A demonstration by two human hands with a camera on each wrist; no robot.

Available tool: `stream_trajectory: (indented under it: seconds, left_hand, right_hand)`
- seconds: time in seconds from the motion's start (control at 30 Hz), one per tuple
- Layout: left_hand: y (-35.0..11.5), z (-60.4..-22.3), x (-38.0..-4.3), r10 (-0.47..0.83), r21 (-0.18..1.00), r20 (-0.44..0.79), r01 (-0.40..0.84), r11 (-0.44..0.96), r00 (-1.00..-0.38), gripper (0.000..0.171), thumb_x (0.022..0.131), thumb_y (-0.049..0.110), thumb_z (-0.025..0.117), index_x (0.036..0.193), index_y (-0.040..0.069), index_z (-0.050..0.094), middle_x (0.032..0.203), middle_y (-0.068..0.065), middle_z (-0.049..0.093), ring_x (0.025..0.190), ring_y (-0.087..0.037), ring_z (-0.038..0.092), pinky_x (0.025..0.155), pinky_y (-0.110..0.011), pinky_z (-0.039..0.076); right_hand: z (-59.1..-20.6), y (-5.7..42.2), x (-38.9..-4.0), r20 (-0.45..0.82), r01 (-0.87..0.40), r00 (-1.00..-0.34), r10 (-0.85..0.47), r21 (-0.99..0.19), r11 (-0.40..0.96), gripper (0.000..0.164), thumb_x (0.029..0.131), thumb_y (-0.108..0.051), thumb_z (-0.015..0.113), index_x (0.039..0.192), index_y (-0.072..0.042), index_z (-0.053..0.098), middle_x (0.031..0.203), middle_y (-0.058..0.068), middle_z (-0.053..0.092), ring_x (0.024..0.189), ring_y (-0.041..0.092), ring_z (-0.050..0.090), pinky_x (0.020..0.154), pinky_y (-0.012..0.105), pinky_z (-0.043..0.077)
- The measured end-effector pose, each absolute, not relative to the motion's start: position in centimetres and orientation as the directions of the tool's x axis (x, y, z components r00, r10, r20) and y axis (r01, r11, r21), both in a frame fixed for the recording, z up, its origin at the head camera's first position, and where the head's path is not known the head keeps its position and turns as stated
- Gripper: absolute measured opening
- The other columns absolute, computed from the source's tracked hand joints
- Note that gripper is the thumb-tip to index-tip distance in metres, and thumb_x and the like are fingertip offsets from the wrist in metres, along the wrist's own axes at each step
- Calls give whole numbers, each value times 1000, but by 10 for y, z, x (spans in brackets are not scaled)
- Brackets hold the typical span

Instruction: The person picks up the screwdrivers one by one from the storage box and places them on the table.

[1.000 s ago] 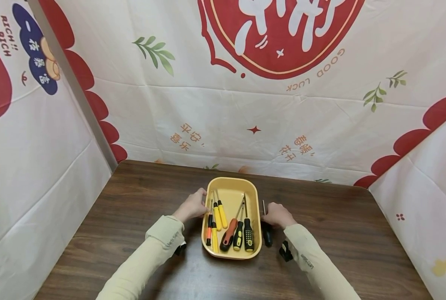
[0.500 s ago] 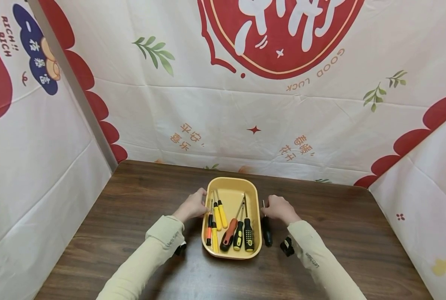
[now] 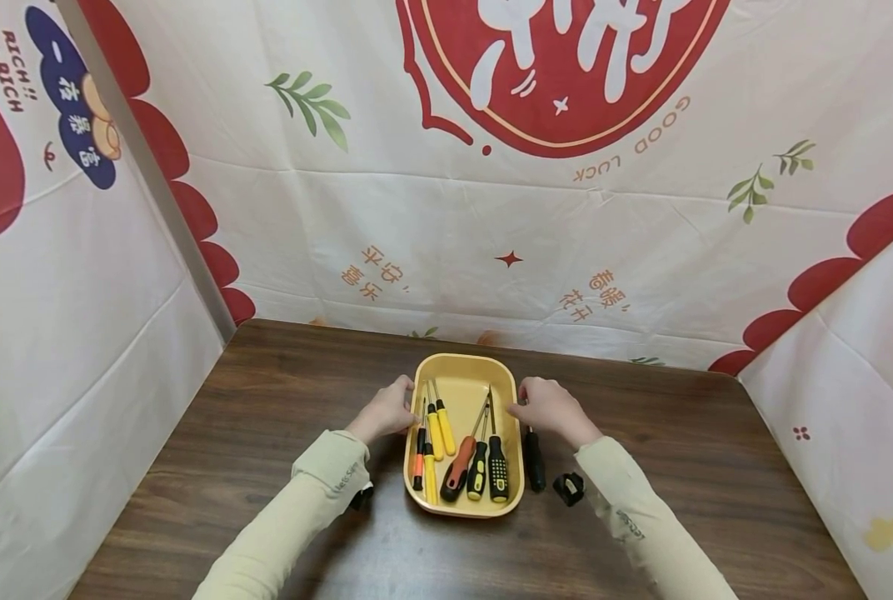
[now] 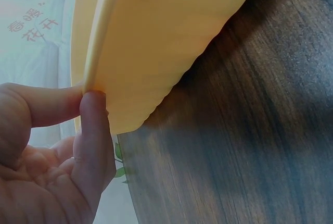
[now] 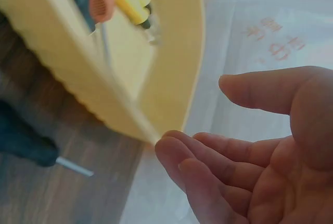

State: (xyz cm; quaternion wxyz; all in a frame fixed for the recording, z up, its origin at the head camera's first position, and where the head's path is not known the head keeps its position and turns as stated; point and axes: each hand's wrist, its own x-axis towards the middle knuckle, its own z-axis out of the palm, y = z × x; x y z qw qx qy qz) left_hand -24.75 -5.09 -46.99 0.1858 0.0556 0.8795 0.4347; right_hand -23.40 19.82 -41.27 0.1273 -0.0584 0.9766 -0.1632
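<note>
A yellow plastic tray [image 3: 465,375] holding several screwdrivers sits on the table. At its left side, my left hand [image 3: 385,410] pinches the rim between thumb and finger, as the left wrist view shows. My right hand [image 3: 555,410] is at the opposite rim. In the right wrist view its thumb and fingers [image 5: 205,187] are spread apart, with fingertips right at the rim. A black-handled screwdriver [image 3: 534,463] lies on the table beside the tray, its upper end hidden under the right hand.
Inside the tray are an orange-and-black screwdriver [image 3: 459,471], a black one with yellow dots [image 3: 498,475] and slim yellow-handled ones [image 3: 445,435]. The brown wooden table [image 3: 304,367] ends at a printed cloth backdrop [image 3: 326,217], with cloth at both sides too.
My right hand has let go of the black screwdriver, leaving it on the table, and moved up and left to the tray's right rim. The left hand stays on the left rim.
</note>
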Motion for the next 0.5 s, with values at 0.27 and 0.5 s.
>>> stream_trajectory:
  seconds: [0.27, 0.5]
  left_hand:
    - [-51, -469, -248, 253, 778, -270, -56, 626, -929, 49, 78, -4, 64, 121, -2, 40, 75, -10, 55, 65, -24, 60, 57, -30, 51]
    - [-50, -470, -247, 259, 789, -258, -48, 613, -931, 48, 78, -5, 64, 120, -3, 41, 75, -11, 55, 67, -27, 61, 58, -32, 51]
  right_hand:
    - [-399, 177, -227, -203, -133, -955, -215, -353, 926, 32, 82, -30, 63, 93, 0, 59, 70, 4, 54, 55, 14, 49, 50, 28, 38]
    - [-404, 162, -226, -214, -162, -941, -262, -393, 905, 26, 81, -28, 65, 86, -3, 58, 68, 5, 57, 50, 12, 45, 48, 25, 36]
